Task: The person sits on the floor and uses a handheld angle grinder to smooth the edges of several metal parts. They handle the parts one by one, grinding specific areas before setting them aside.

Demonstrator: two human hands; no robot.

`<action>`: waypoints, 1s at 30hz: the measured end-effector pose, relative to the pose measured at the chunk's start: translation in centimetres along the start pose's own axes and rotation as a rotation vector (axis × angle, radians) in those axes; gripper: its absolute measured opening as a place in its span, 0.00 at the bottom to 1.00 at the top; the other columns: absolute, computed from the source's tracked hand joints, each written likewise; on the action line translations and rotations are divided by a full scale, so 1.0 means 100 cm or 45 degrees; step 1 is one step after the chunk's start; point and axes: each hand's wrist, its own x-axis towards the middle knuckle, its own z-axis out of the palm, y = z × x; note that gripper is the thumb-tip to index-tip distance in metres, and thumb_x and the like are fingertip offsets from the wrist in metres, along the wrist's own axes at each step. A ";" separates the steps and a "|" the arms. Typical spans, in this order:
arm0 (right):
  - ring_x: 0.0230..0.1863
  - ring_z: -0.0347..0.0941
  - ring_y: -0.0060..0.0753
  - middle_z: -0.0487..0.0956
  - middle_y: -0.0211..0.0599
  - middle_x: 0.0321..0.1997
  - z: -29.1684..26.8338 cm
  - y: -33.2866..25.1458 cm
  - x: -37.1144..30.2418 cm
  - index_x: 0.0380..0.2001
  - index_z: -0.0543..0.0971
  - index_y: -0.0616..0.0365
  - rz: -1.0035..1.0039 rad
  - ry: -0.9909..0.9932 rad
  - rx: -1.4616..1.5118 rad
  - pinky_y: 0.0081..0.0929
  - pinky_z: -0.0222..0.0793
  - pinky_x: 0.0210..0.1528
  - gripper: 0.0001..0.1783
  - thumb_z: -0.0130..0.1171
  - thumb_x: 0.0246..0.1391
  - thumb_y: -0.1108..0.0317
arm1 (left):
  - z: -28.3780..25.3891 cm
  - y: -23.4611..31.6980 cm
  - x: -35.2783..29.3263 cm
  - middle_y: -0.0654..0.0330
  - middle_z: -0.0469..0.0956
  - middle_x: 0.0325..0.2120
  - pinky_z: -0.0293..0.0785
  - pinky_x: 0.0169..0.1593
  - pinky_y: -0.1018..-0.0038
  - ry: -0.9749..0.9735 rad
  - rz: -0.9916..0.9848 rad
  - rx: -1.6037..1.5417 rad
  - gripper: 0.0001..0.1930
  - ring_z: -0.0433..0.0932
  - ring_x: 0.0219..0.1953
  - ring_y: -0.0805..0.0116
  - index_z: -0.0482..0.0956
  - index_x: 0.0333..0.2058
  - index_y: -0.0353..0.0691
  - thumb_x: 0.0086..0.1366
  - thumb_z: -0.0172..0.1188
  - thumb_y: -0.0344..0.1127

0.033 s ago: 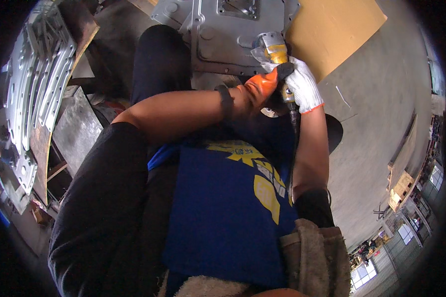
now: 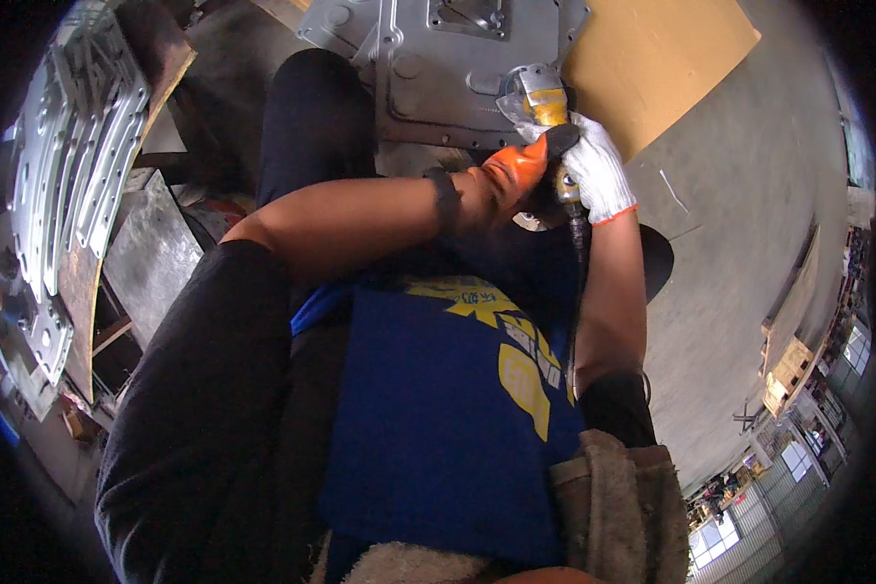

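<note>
Both of my gloved hands are closed on a yellow angle grinder (image 2: 546, 105) with a grey metal head and a guard at its far end. My left hand (image 2: 514, 173), in an orange and black glove, wraps the body from the left. My right hand (image 2: 596, 167), in a white knit glove, grips it from the right. The grinder's head lies over the near right edge of a grey metal plate (image 2: 443, 92) with raised bosses and edge holes. Whether the disc touches the plate is hidden. A dark cord (image 2: 580, 238) runs back from the tool along my right forearm.
Several silver metal plates (image 2: 78, 146) with holes are stacked at the left, by a brown board (image 2: 88, 292). A tan sheet (image 2: 652, 68) lies beyond my right hand on the grey floor (image 2: 720, 243). Wooden pieces (image 2: 788, 375) stand far right. My knees flank the work.
The grinder's head has shifted very slightly toward me and to the right. Both hands keep their grip.
</note>
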 end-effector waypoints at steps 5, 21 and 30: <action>0.33 0.74 0.24 0.81 0.34 0.33 -0.006 0.017 0.007 0.43 0.80 0.61 -0.093 -0.053 -0.155 0.28 0.70 0.37 0.21 0.62 0.53 0.56 | 0.009 -0.001 -0.008 0.57 0.78 0.44 0.75 0.53 0.62 -0.019 -0.031 -0.108 0.29 0.78 0.48 0.62 0.71 0.53 0.44 0.64 0.56 0.60; 0.33 0.73 0.23 0.80 0.34 0.32 0.004 0.004 0.001 0.43 0.80 0.62 0.030 -0.038 -0.011 0.26 0.69 0.38 0.19 0.61 0.55 0.58 | -0.015 -0.021 0.015 0.60 0.77 0.41 0.75 0.50 0.65 -0.189 0.139 -0.048 0.25 0.78 0.44 0.66 0.71 0.51 0.45 0.66 0.55 0.57; 0.33 0.73 0.22 0.80 0.33 0.32 0.002 0.015 0.009 0.42 0.81 0.61 -0.081 -0.080 -0.056 0.26 0.69 0.37 0.19 0.62 0.54 0.57 | -0.008 -0.006 -0.002 0.61 0.76 0.38 0.73 0.51 0.68 -0.210 -0.090 -0.270 0.21 0.75 0.42 0.71 0.73 0.49 0.46 0.68 0.53 0.56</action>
